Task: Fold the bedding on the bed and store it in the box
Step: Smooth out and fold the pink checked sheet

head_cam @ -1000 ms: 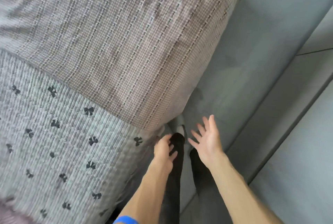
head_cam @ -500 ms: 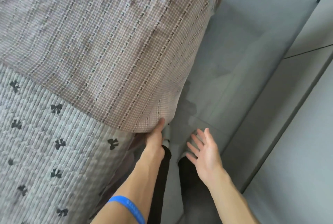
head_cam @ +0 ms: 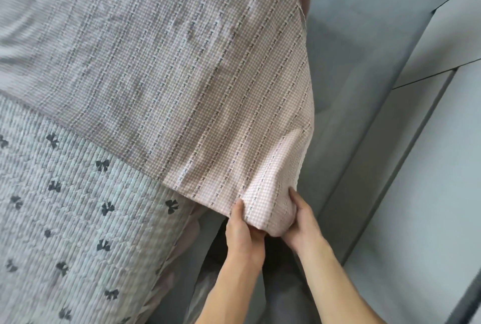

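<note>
One pink checked sheet (head_cam: 187, 84), spread over the bed, its near corner lifted off the edge. Left hand (head_cam: 243, 230) pinches that corner from the left; right hand (head_cam: 302, 222) grips it from the right. Beneath: grey quilted cover (head_cam: 67, 214) with dark bows. Beside: grey floor (head_cam: 351, 89).

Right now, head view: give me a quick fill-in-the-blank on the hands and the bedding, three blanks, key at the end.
1. Both hands hold the same ____ of the pink checked bed sheet.
2. Under that sheet lies a pale quilted cover printed with small dark ____.
3. The left hand and the right hand grip the cloth near the bed's ____ edge as seen in the picture.

Missing words: corner; bows; right
</note>
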Motion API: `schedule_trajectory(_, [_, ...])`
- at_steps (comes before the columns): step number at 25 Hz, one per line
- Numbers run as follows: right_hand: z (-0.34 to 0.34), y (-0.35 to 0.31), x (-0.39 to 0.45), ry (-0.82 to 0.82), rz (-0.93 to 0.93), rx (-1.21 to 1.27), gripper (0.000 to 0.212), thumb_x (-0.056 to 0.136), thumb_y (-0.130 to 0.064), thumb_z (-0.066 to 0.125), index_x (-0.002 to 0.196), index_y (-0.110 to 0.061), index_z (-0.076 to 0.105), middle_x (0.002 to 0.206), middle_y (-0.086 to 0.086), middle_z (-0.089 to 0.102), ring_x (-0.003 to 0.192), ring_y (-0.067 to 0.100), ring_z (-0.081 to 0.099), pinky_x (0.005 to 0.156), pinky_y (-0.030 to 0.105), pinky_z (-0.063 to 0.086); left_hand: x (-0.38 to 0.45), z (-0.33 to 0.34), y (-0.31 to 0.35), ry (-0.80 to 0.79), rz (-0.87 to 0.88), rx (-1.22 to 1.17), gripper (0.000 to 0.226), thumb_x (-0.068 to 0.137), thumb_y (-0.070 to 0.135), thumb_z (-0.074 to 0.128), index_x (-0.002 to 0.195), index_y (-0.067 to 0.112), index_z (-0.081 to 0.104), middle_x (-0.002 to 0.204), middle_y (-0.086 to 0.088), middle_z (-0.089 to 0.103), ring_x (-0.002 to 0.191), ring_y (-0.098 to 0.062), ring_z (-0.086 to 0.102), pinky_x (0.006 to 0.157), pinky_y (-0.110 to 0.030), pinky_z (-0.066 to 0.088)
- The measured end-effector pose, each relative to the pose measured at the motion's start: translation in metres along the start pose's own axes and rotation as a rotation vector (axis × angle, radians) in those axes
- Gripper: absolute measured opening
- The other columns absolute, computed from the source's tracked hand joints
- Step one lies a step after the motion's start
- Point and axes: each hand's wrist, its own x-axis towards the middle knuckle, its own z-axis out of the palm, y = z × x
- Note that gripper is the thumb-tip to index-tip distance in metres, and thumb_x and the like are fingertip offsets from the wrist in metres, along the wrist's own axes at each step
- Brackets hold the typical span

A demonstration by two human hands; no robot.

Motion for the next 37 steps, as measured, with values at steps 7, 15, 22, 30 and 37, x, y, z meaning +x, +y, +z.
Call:
schedule_trajectory(7, [0.001, -0.029, -0.054, 0.028, -0.406, -0.152, 0.027, 0.086, -0.007, 0.07, 0.111, -0.004, 0.063, 0.103, 0.019, 0.074, 0.093, 0.039, 0.072, 0.08, 0.053, 0.058, -0.037, 0.032, -0.019, -0.096, -0.014, 0.281, 0.032, 0.089, 0.021, 0.067, 0.119, 0.009, 0.066, 0.109, -0.007, 0.073, 0.101, -0.025, 0.07, 0.098, -0.047, 0.051])
schedule_trajectory(15, [0.084, -0.086, -0.101, 0.074, -0.236, -0.233, 0.034, 0.087, -0.028, 0.067, 0.113, -0.005, 0.067, 0.108, 0.019, 0.073, 0.103, 0.036, 0.067, 0.087, 0.045, 0.053, -0.109, 0.056, 0.043, -0.179, -0.116, -0.165, 0.038, 0.097, 0.02, 0.052, 0.131, 0.004, 0.053, 0.12, -0.023, 0.066, 0.109, -0.04, 0.065, 0.074, -0.04, 0.059])
schedule_trajectory(22, [0.193, -0.132, -0.135, 0.285, -0.625, -0.107, 0.061, 0.075, -0.002, 0.072, 0.131, -0.019, 0.055, 0.118, 0.011, 0.068, 0.098, 0.034, 0.069, 0.079, 0.048, 0.058, -0.107, 0.04, 0.158, 0.077, -0.015, -0.261, 0.032, 0.091, 0.018, 0.064, 0.119, 0.002, 0.062, 0.103, -0.013, 0.073, 0.075, -0.02, 0.073, 0.059, -0.032, 0.059])
schedule_trajectory(30, [0.363, -0.141, -0.139, 0.145, -0.866, -0.469, 0.066, 0.076, 0.004, 0.073, 0.128, -0.03, 0.051, 0.126, 0.004, 0.059, 0.1, 0.025, 0.063, 0.083, 0.041, 0.056, -0.083, 0.055, 0.26, 0.109, 0.045, -0.514, 0.009, 0.091, 0.022, 0.063, 0.095, 0.015, 0.067, 0.085, -0.004, 0.073, 0.071, -0.015, 0.069, 0.071, -0.03, 0.057])
schedule_trajectory(37, [0.477, -0.147, -0.068, -0.243, -1.079, -1.878, 0.072, 0.087, -0.022, 0.071, 0.148, -0.026, 0.033, 0.126, -0.006, 0.058, 0.113, 0.015, 0.058, 0.096, 0.031, 0.048, 0.02, 0.049, 0.325, 0.322, 0.249, -0.77, 0.028, 0.104, 0.037, 0.038, 0.11, 0.016, 0.056, 0.109, -0.006, 0.065, 0.098, -0.024, 0.061, 0.089, -0.041, 0.049])
